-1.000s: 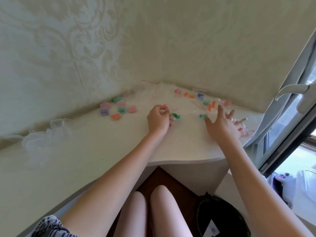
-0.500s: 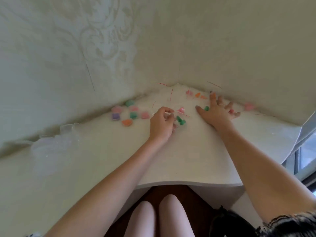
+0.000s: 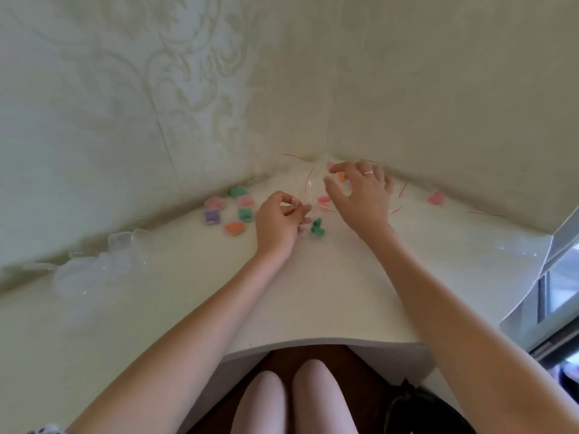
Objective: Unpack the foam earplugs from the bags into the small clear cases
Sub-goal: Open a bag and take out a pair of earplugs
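White corner desk (image 3: 313, 296), filled cases (image 3: 242, 213) grouped back left, empty clear cases (image 3: 103, 264) heaped along the left wall. Right hand (image 3: 360, 195) hovers over the bagged earplugs (image 3: 324, 201) in the corner, fingers loosely spread, holding nothing I can make out. Left hand (image 3: 277, 223) is curled tight, pinching something small; what, I cannot tell. Loose green earplugs (image 3: 317, 228) lie just beside it. Best approach: pick one bag only, pinching its edge, and steady it with the left.

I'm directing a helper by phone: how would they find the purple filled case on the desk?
Start at the left wall where it meets the white desk. A cluster of small filled cases sits there, left of the left hand. The purple case is at the cluster's left edge, the only purple one among pink, green and orange.
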Available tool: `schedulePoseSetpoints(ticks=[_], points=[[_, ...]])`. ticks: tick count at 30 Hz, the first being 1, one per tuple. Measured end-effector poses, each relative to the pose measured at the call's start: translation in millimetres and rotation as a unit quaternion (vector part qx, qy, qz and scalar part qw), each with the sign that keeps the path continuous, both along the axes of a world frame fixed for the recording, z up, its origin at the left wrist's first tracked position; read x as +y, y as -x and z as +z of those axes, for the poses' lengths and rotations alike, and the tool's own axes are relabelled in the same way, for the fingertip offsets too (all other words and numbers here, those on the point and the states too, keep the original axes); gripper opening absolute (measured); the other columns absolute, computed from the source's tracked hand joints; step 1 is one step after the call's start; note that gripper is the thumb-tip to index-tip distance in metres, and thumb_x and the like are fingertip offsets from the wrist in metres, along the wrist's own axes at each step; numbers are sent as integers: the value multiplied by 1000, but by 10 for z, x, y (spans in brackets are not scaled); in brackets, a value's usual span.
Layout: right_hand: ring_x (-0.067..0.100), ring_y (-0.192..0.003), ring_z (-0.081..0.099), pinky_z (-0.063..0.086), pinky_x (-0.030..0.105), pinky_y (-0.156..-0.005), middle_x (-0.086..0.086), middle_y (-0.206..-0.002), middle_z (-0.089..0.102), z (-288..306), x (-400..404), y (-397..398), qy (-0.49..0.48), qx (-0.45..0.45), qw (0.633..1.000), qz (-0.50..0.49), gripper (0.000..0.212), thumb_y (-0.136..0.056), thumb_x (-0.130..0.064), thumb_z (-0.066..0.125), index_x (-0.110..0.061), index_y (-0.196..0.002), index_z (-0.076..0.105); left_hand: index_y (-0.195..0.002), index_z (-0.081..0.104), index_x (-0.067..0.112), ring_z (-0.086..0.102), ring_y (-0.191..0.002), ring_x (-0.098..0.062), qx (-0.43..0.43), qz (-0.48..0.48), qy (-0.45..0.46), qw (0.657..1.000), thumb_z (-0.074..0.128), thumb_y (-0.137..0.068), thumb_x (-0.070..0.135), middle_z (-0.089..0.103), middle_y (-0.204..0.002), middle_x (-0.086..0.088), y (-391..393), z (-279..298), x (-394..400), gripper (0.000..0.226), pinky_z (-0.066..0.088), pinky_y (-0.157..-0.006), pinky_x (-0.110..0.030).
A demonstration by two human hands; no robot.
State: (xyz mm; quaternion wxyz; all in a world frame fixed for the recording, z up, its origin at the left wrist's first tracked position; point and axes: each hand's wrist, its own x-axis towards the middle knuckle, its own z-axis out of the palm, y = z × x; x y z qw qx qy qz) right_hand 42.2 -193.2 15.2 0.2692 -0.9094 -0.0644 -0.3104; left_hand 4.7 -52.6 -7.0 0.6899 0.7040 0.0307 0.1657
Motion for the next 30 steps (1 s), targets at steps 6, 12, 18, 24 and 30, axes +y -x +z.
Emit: schedulePoseSetpoints(ticks=[6, 12, 18, 24, 30], points=[[-2, -81, 52, 35, 11, -66, -21, -87, 63, 107, 482, 306, -30, 109, 945, 307, 14, -86, -29, 67, -31, -98, 73, -75, 72, 19, 55, -56, -1, -53, 30, -181, 982, 76, -77, 18, 63, -65, 9, 140, 42, 472, 5, 48, -61, -26], [-9, -66, 54, 39, 7, -62, -12, -74, 64, 101, 791, 323, -117, 56, 958, 258, 9, -85, -11, 66, -13, -86, 75, -102, 62, 11, 57, -84, -7, -86, 133, -275, 948, 79, -75, 22, 56, -90, 10, 282, 54, 804, 33, 43, -71, -17], [10, -76, 66, 50, 15, -68, -6, -75, 67, 23, 908, 315, -349, 49, 912, 211, 10, -84, -6, 64, -14, -80, 68, -78, 58, 17, 63, -68, -18, -133, 117, -163, 971, 65, -87, 32, 63, -74, -1, 251, 34, 803, 18, 54, -60, -40], [1, -74, 55, 40, 9, -62, -12, -79, 61, -152, 990, 364, -209, 77, 945, 238, 13, -81, -11, 70, -21, -76, 62, -83, 64, 4, 69, -73, -9, -11, -23, 68, 997, 57, -93, 9, 70, -70, 9, 159, 15, 825, 13, 54, -64, -20], [15, -91, 50, 34, 25, -64, -7, -85, 62, -193, 974, 334, -73, 32, 980, 185, 8, -86, -21, 64, -24, -93, 67, -106, 65, -5, 70, -75, -11, 1, -51, 44, 998, 47, -98, 7, 70, -93, -12, 154, -18, 790, 23, 56, -68, -21]])
